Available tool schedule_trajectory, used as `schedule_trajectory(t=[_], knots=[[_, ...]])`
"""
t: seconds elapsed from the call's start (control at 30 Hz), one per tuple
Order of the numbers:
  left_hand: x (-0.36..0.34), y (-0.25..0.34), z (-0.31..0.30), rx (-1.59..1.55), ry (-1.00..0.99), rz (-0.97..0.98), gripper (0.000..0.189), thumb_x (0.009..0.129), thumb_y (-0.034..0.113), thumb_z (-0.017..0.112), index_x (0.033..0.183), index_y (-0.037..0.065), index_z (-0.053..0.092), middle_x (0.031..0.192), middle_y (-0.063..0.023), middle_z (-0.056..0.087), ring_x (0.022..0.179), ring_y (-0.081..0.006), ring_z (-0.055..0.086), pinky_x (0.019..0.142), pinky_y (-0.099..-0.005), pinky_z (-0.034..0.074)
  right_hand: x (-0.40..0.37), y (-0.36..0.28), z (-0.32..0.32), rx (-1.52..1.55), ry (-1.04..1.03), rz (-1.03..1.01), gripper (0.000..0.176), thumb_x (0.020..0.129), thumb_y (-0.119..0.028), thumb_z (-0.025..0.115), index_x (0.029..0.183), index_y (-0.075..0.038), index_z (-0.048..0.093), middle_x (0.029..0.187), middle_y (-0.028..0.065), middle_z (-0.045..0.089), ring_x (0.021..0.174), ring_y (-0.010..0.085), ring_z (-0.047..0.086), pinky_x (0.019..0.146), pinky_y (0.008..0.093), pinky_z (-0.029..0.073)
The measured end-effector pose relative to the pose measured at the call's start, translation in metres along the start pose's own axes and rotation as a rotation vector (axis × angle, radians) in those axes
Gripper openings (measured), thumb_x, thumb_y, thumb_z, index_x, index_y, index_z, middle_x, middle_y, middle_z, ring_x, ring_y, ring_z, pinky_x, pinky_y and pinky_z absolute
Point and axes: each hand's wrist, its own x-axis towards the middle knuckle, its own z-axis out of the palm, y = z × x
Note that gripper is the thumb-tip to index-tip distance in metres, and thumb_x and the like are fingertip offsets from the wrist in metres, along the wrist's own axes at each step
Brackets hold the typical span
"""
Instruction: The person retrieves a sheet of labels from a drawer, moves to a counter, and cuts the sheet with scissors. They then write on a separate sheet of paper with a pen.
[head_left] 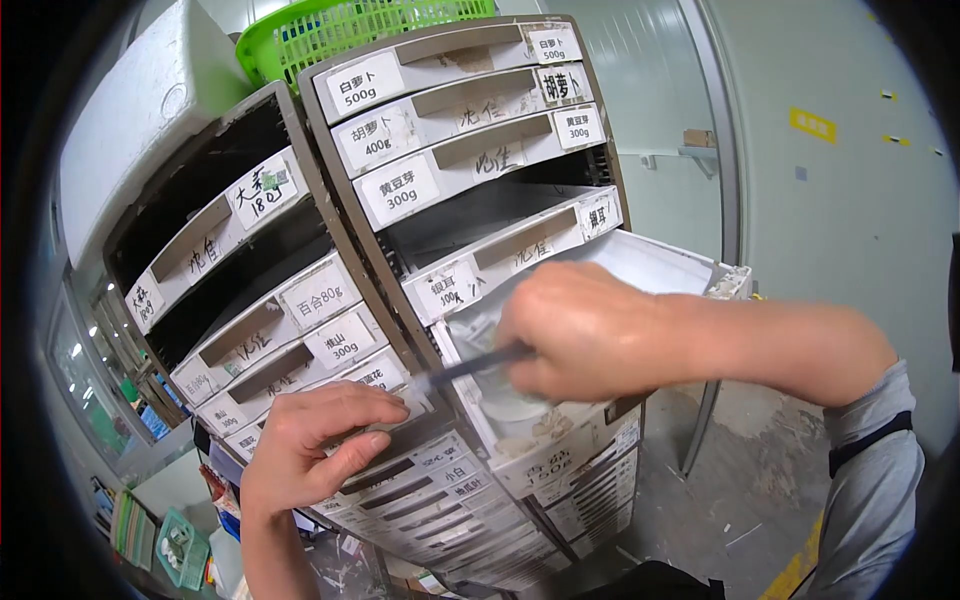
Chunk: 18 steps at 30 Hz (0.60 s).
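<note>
My right hand (pixel 580 330), slightly smeared by motion, is closed around a thin dark stick-like thing (pixel 470 368) whose kind I cannot make out. It hangs over a pulled-out white drawer (pixel 660 262), with the stick pointing left. Clear, crumpled-looking plastic (pixel 515 405) lies in the drawer beneath that hand. To the left, my left hand (pixel 325 440) has its fingers bent and its thumb apart, with nothing visible held. It is in front of the labelled drawers, near the stick's blurred far end.
Two tall drawer cabinets stand side by side, with labelled fronts such as the top right drawer (pixel 450 60). On top are a green plastic basket (pixel 370 35) and a white foam box (pixel 150 120). A turquoise basket (pixel 182 548) sits at the lower left.
</note>
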Motion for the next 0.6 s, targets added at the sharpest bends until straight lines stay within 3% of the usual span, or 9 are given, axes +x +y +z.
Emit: schedule_trajectory(t=[0.1,0.27,0.47,0.53,0.6], knots=[[-0.004,0.002,0.001,0.011,0.003,0.009,0.017,0.078,0.008,0.064,0.092,-0.001,0.067,0.087,-0.0134,0.068,0.082,-0.0268,0.066,0.074,-0.0317,0.051,-0.002,0.002,-0.012,0.177,0.019,0.199,0.018,0.077,-0.015,0.064,0.084,0.001,0.068,0.068,0.0189,0.063,0.062,0.0288,0.061,0.063,0.0381,0.048],[-0.004,0.007,0.001,0.018,0.046,-0.015,0.018,0.078,0.010,0.064,0.091,-0.001,0.067,0.086,-0.0128,0.068,0.077,-0.0259,0.066,0.070,-0.0309,0.051,-0.004,0.011,-0.011,0.245,0.093,0.218,0.024,0.072,-0.017,0.073,0.087,0.002,0.069,0.070,0.0199,0.063,0.066,0.0264,0.062,0.066,0.0357,0.048],[0.010,0.009,0.008,0.015,0.131,0.013,0.018,0.078,0.010,0.063,0.091,-0.001,0.067,0.083,-0.0129,0.068,0.074,-0.0238,0.066,0.069,-0.0294,0.050,-0.004,0.021,-0.008,0.335,0.089,0.167,0.023,0.067,-0.017,0.079,0.079,0.001,0.071,0.070,0.0122,0.066,0.064,0.0164,0.061,0.063,0.0299,0.047],[0.015,0.011,0.012,-0.059,0.165,-0.100,0.018,0.077,0.010,0.064,0.091,-0.001,0.067,0.083,-0.0120,0.068,0.074,-0.0223,0.066,0.069,-0.0292,0.050,-0.001,0.033,-0.005,0.571,0.040,0.170,0.022,0.068,-0.018,0.080,0.077,0.000,0.071,0.070,0.0079,0.067,0.064,0.0117,0.059,0.062,0.0271,0.046],[0.022,0.008,0.017,-0.058,0.191,-0.067,0.018,0.077,0.010,0.064,0.091,-0.001,0.067,0.083,-0.0117,0.068,0.075,-0.0219,0.066,0.070,-0.0290,0.050,-0.002,0.035,-0.009,0.562,0.031,0.210,0.022,0.069,-0.019,0.079,0.076,0.000,0.071,0.070,0.0063,0.067,0.064,0.0111,0.059,0.062,0.0263,0.045]])
